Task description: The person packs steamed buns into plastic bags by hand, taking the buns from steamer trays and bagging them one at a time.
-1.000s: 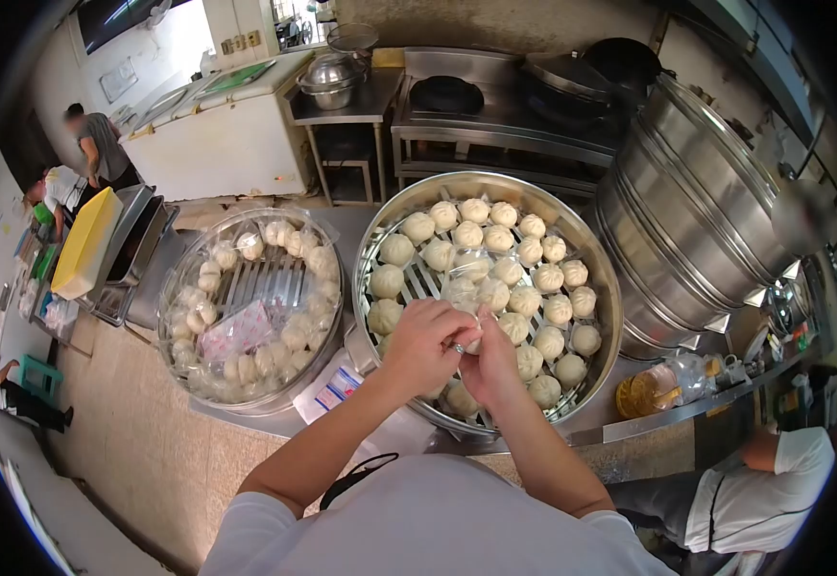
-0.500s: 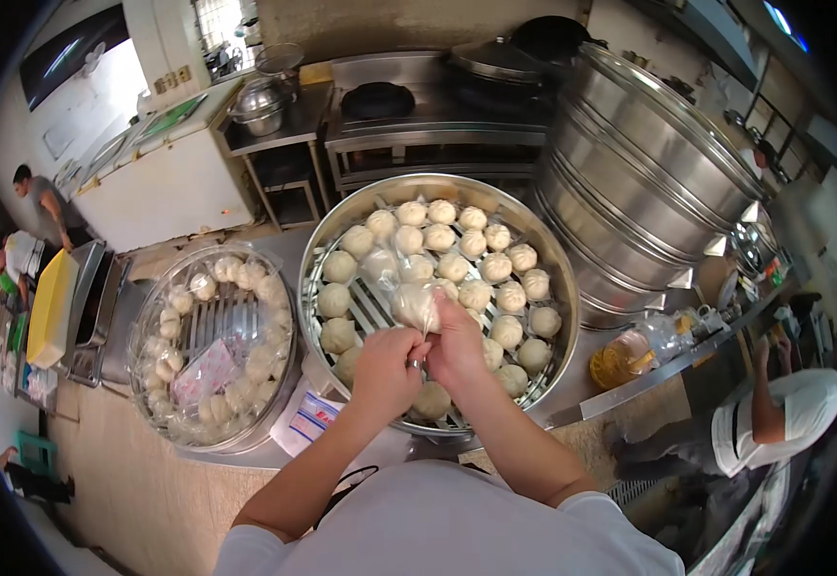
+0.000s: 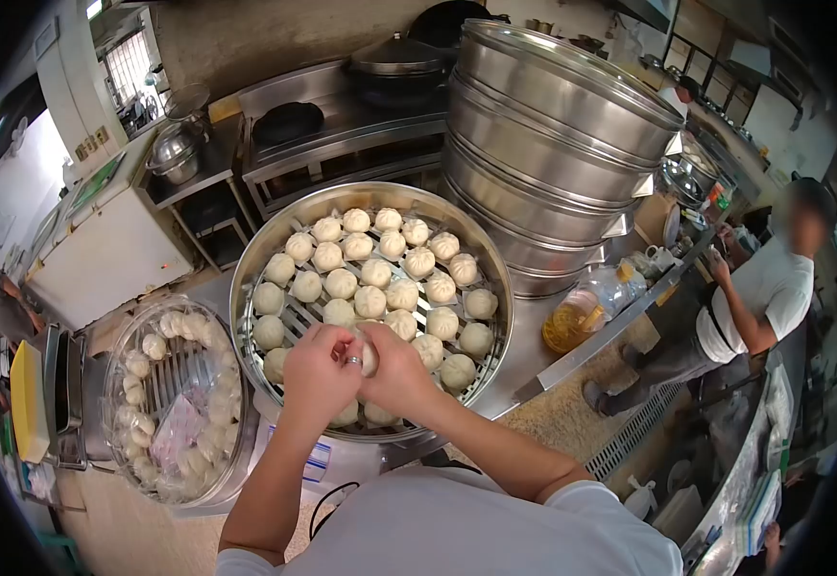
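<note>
My left hand point(image 3: 322, 370) and my right hand point(image 3: 394, 370) meet above the near part of a round steamer tray point(image 3: 251, 240). A pale bun point(image 3: 370, 359) shows partly between them, against the fingers of my right hand. My left fingers are bent and pinched close beside it, a ring on one; what they grip is hidden. Whether plastic wraps this bun I cannot tell. Beyond my hands, several pleated buns point(image 3: 375, 273) sit in the tray on small papers over a slatted metal base.
A second round tray point(image 3: 242, 384) with plastic-covered buns stands at left. Stacked steel steamers point(image 3: 553, 144) rise at the right back. A jug of yellow liquid point(image 3: 572, 322) stands near the counter's right edge. A person point(image 3: 774, 288) stands at right; behind is a stove point(image 3: 342, 134).
The view has swung right, so the trays appear further left. A clear plastic bag around a bun, plain between my hands before, no longer shows clearly. My hands remain close together.
</note>
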`<state>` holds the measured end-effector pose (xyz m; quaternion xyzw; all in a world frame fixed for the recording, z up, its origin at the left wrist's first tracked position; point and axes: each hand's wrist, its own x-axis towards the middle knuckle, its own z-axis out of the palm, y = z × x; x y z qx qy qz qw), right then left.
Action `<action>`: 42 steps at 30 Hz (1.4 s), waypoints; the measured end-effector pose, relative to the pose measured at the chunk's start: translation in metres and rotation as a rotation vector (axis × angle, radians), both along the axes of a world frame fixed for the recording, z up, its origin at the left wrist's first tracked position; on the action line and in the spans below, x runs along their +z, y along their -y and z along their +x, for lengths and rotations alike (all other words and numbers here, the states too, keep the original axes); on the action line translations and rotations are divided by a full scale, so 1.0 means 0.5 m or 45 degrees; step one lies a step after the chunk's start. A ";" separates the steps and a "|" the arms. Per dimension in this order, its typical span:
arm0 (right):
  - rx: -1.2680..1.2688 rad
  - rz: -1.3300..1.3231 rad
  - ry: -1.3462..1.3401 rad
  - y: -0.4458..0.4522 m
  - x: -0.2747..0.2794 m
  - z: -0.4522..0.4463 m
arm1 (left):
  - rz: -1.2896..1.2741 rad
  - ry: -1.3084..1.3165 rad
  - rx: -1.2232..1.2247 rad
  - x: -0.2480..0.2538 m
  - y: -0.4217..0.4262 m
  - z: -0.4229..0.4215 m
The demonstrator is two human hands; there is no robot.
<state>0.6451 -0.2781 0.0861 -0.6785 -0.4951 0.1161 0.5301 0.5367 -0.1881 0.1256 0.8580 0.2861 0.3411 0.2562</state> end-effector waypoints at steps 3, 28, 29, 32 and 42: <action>0.027 0.010 0.096 0.005 -0.016 -0.001 | 0.009 -0.060 -0.024 -0.002 -0.006 -0.006; 0.142 -0.436 0.697 -0.016 -0.017 -0.018 | -0.369 0.187 -0.025 -0.028 0.055 -0.075; 0.167 -0.420 0.694 -0.016 -0.012 -0.018 | -0.433 0.194 -0.023 -0.026 0.054 -0.079; 0.190 -0.478 0.699 -0.021 0.006 -0.018 | -0.375 0.210 0.008 -0.042 0.064 -0.075; 0.401 -0.572 0.469 -0.031 0.024 -0.008 | -0.480 0.242 0.035 -0.052 0.052 -0.079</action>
